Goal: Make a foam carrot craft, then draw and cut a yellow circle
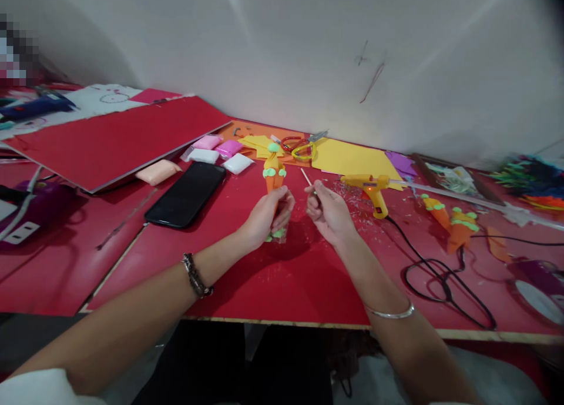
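My left hand [268, 214] is closed around an orange paper carrot [274, 176] with pale green blobs on it, holding it upright over the red table [247, 275]. My right hand [326, 212] is beside it, pinching a thin white stick [306, 177] that points up and to the left, toward the carrot. The two hands are a few centimetres apart. A yellow glue gun [369, 188] stands just right of my right hand, its black cord [440, 275] looping over the table.
A black phone [187, 194] lies left of my hands. Behind are clay packets [218, 152], scissors [299, 146], yellow paper [348, 158] and a raised red board [110, 140]. Two more finished carrots [453, 223] lie at the right. A purple object [39, 208] sits far left.
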### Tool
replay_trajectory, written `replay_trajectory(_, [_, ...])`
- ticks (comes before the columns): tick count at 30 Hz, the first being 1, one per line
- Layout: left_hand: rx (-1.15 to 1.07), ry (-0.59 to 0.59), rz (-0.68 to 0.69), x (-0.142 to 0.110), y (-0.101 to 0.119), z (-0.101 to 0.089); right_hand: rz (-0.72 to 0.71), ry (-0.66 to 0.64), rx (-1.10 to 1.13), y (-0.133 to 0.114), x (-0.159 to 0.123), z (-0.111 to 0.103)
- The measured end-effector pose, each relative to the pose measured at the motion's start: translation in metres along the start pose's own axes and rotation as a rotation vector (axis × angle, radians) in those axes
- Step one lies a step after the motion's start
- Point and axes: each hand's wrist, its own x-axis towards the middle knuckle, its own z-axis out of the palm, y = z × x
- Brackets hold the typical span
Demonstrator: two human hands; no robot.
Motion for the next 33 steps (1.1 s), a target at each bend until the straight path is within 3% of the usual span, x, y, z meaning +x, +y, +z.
replay_trajectory(16, [0.0,0.002,-0.015,-0.0002,0.0001,-0.0011,0.026,0.064,-0.126,0.0002,-0.0005,-0.0013])
replay_trajectory(23, [0.021,0.02,-0.028,-0.0009,0.001,0.0003,0.017,0.069,-0.086,-0.0002,-0.0006,0.0019])
replay_trajectory(28, [0.026,0.022,-0.027,-0.0008,0.0001,0.0003,-0.028,0.14,-0.084,-0.002,-0.0011,0.003])
replay_trajectory(33, [0.023,0.013,-0.025,-0.0011,0.0006,0.0006,-0.062,0.105,-0.048,0.0004,0.0005,0.0023])
